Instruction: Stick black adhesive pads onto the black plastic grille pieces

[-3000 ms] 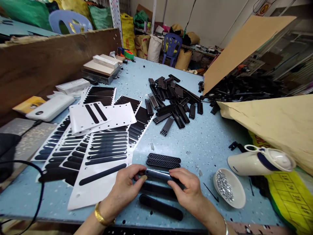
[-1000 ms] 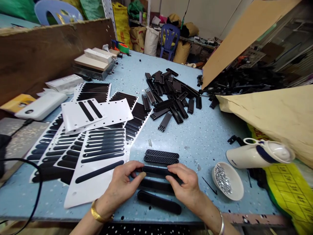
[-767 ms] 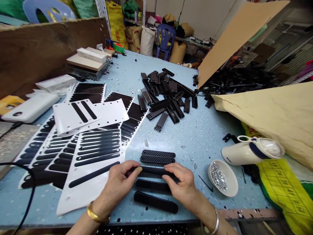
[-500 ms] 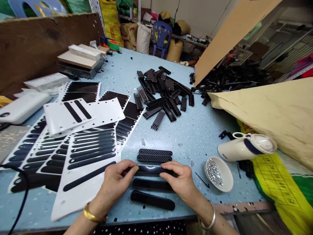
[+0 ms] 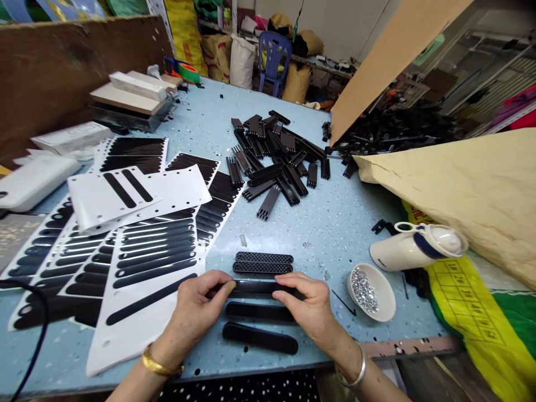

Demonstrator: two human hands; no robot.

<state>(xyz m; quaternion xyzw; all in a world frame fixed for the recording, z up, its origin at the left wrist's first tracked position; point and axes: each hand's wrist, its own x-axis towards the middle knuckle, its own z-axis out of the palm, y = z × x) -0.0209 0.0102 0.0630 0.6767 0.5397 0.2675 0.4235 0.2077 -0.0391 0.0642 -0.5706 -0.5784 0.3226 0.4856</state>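
Note:
A glossy black strip [image 5: 253,286] lies crosswise between my two hands. My left hand [image 5: 205,304] pinches its left end between thumb and fingers. The right end is gripped the same way by my right hand [image 5: 307,304]. Just beyond it sit two textured black bars [image 5: 263,262], side by side. On the near side are two smooth black pieces, one [image 5: 259,312] partly under my right fingers and the other [image 5: 260,338] closest to the table edge. White sheets with black strip stickers [image 5: 154,251] spread out left of my left hand.
Beyond the hands is a heap of black plastic parts [image 5: 276,156]. On the right are a white bowl of small silvery pieces [image 5: 387,296], a white bottle [image 5: 397,254] and brown paper [image 5: 473,184]. A black cable [image 5: 39,340] curves at the left.
The whole view has shifted slightly, so the table items appear a little higher and further left. Both hands keep their hold on the black strip.

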